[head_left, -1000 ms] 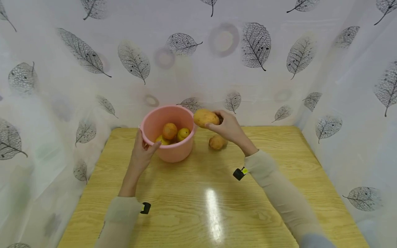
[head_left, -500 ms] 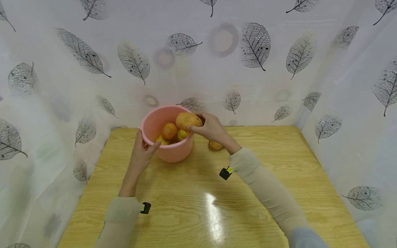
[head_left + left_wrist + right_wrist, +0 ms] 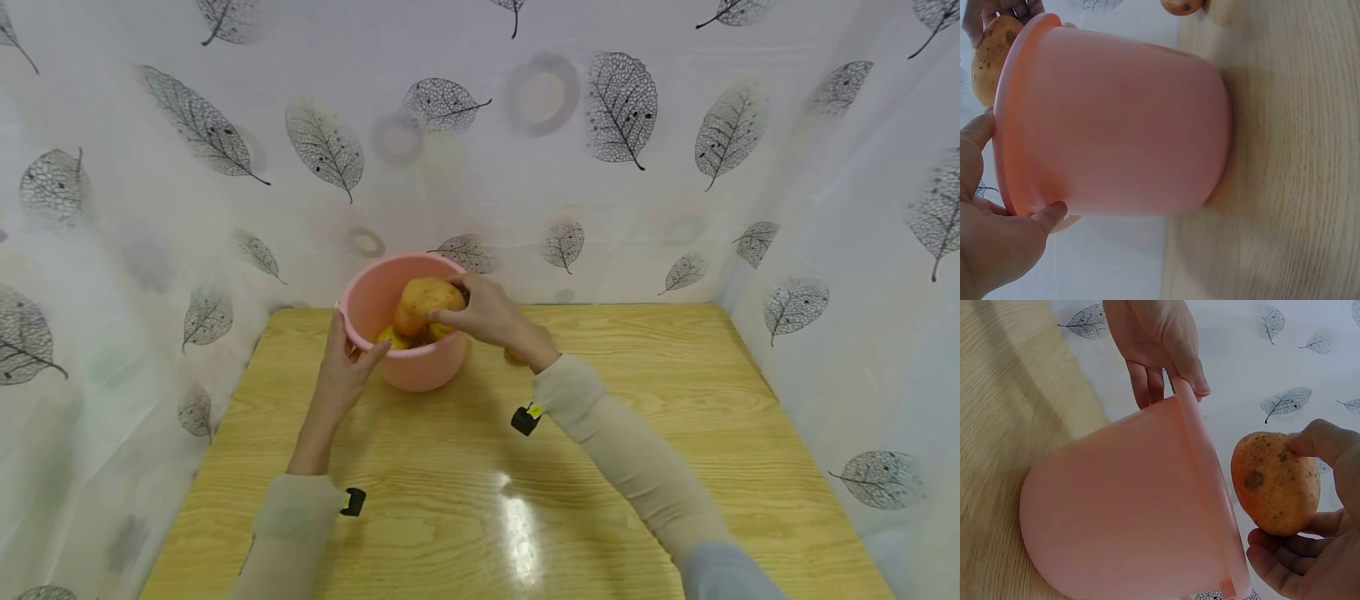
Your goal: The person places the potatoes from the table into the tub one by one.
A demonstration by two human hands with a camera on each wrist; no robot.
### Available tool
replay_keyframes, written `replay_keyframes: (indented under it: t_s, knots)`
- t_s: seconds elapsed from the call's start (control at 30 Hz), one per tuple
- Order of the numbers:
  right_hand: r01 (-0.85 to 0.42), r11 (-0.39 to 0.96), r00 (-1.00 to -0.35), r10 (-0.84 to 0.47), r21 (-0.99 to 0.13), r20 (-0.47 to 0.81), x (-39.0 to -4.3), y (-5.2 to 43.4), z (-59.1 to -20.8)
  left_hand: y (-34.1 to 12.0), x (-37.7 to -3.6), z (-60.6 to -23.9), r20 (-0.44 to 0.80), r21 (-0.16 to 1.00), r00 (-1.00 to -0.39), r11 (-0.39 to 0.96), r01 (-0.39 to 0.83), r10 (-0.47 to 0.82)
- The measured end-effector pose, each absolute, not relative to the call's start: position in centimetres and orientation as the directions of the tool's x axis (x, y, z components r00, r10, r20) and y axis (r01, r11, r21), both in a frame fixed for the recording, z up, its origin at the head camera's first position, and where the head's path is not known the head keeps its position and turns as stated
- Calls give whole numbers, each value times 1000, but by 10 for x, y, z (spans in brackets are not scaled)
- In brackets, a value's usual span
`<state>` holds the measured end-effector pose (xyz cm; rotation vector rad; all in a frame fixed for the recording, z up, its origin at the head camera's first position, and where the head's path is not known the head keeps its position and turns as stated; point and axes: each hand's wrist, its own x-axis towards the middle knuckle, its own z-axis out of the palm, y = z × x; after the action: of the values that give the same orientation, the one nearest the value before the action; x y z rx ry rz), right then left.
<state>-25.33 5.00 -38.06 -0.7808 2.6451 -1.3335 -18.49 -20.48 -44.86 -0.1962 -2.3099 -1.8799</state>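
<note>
Moved over the round pink plastic bucket (image 3: 408, 367), the right hand (image 3: 487, 315) grips a brown speckled potato (image 3: 423, 302). Left hand (image 3: 345, 371) clasps the rim. A second potato (image 3: 514, 357) is mostly hidden behind the right wrist.

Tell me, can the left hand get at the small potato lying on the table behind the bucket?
Probably not as things stand. The left hand holds the rim of the pink bucket, and the small potato lies on the bucket's far right side, with the right hand and its potato between.
</note>
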Motion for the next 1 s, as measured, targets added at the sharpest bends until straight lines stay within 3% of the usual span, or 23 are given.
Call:
replay_keyframes:
  t_s: [1.0]
  knots:
    - [-477,582,-843,-516,-659,154,-250,34,-393,-205,-185,-452,229,952,-973,207,227,15]
